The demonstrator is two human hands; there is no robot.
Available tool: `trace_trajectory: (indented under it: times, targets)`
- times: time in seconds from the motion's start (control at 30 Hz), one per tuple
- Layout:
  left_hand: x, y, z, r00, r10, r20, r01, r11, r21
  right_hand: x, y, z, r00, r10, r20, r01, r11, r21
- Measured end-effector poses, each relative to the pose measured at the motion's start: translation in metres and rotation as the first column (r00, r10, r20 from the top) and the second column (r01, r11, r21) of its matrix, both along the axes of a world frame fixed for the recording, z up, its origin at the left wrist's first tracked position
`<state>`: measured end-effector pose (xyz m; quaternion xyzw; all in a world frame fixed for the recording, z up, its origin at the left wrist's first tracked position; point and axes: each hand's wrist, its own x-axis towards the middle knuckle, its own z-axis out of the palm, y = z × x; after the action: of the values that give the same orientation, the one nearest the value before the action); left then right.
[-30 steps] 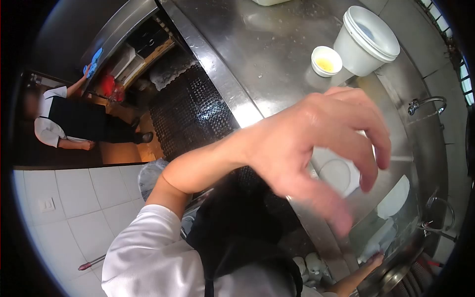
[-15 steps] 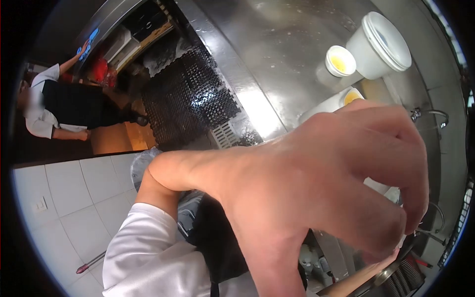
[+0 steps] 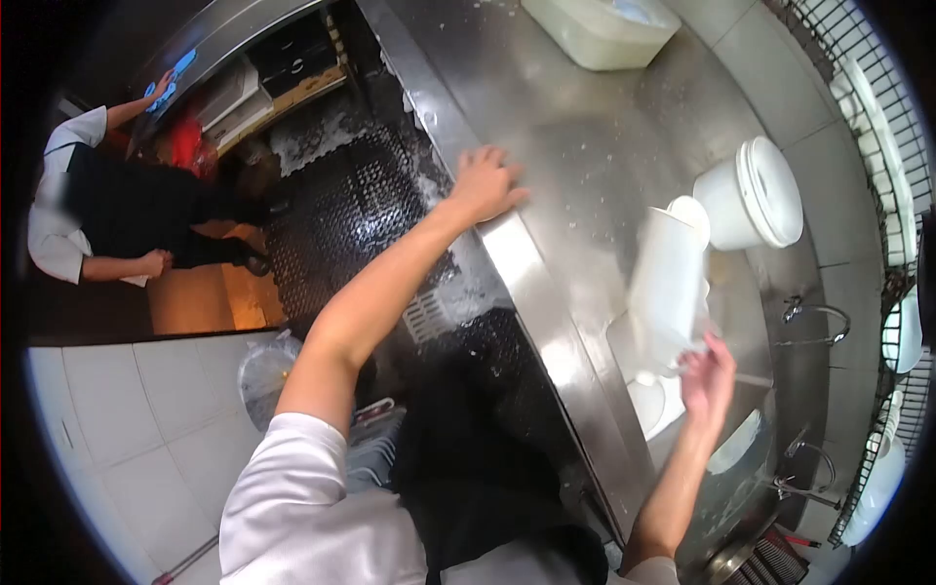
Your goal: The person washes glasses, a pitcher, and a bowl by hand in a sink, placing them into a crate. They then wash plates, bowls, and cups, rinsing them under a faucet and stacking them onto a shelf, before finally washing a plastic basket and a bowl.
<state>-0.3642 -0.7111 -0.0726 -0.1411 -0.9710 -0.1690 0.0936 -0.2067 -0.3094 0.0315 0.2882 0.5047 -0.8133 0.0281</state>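
My left hand (image 3: 485,185) lies on the front edge of the steel counter (image 3: 565,146), fingers spread, holding nothing. My right hand (image 3: 710,378) is over the sink, fingers curled at the near end of a white plastic container (image 3: 668,283). The container is tilted and blurred by motion. Right behind it stands a small white tub (image 3: 689,216), partly hidden. Other white containers (image 3: 651,402) lie in the sink below, next to my right wrist.
A lidded white bucket (image 3: 756,195) stands beyond the container. A pale rectangular tub (image 3: 604,29) sits farther along the counter. Two taps (image 3: 817,322) line the wall, below wire racks (image 3: 892,175) with dishes. A co-worker (image 3: 117,185) stands at the left, beyond a black floor mat (image 3: 341,214).
My left hand, large before the camera earlier, has moved away onto the counter edge. My right hand has come up to the white container, which is now tilted. The view has shifted.
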Motion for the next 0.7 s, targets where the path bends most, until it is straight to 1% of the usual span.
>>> trace_trajectory:
  times: [0.07,0.1,0.17,0.2,0.27,0.33,0.4,0.5,0.57,0.63,0.7]
  targets:
    - [-0.021,-0.024,-0.020,0.990,0.142,-0.022,-0.143,0.988,-0.062,-0.048,-0.050,-0.006,0.996,0.084,0.036,-0.082,0.995,-0.048]
    - [-0.032,-0.029,-0.026,0.984,0.165,-0.067,-0.168,0.985,-0.040,-0.072,-0.075,-0.005,0.988,0.143,0.060,-0.138,0.987,-0.077]
    - [-0.044,-0.041,-0.033,0.965,0.219,-0.146,-0.222,0.975,-0.003,-0.114,-0.118,-0.010,0.979,0.195,0.054,-0.183,0.967,-0.179]
    - [-0.043,-0.039,-0.023,0.965,0.232,-0.120,-0.235,0.972,-0.008,-0.132,-0.139,-0.007,0.979,0.204,0.032,-0.192,0.958,-0.215]
    - [-0.044,-0.041,-0.020,0.967,0.227,-0.118,-0.222,0.973,0.059,-0.163,-0.174,0.000,0.976,0.220,-0.009,-0.213,0.933,-0.289]
    - [-0.043,-0.041,-0.018,0.966,0.227,-0.120,-0.213,0.970,0.115,-0.187,-0.201,0.010,0.967,0.245,-0.070,-0.255,0.928,-0.270]
    - [-0.047,-0.041,-0.018,0.962,0.244,-0.121,-0.232,0.967,0.102,-0.217,-0.216,0.019,0.950,0.284,-0.133,-0.309,0.919,-0.245]
    - [-0.044,-0.040,-0.015,0.962,0.257,-0.090,-0.246,0.963,0.113,-0.267,-0.238,0.027,0.908,0.333,-0.253,-0.403,0.860,-0.313]
    - [-0.044,-0.041,-0.011,0.964,0.259,-0.068,-0.249,0.961,0.120,-0.314,-0.260,0.042,0.922,0.301,-0.245,-0.365,0.885,-0.288]
    - [-0.042,-0.043,-0.011,0.963,0.252,-0.092,-0.239,0.962,0.132,-0.370,-0.279,0.057,0.921,0.276,-0.274,-0.360,0.872,-0.330]
    - [-0.044,-0.042,-0.011,0.964,0.243,-0.109,-0.228,0.964,0.136,-0.374,-0.292,0.095,0.915,0.232,-0.331,-0.305,0.933,-0.189]
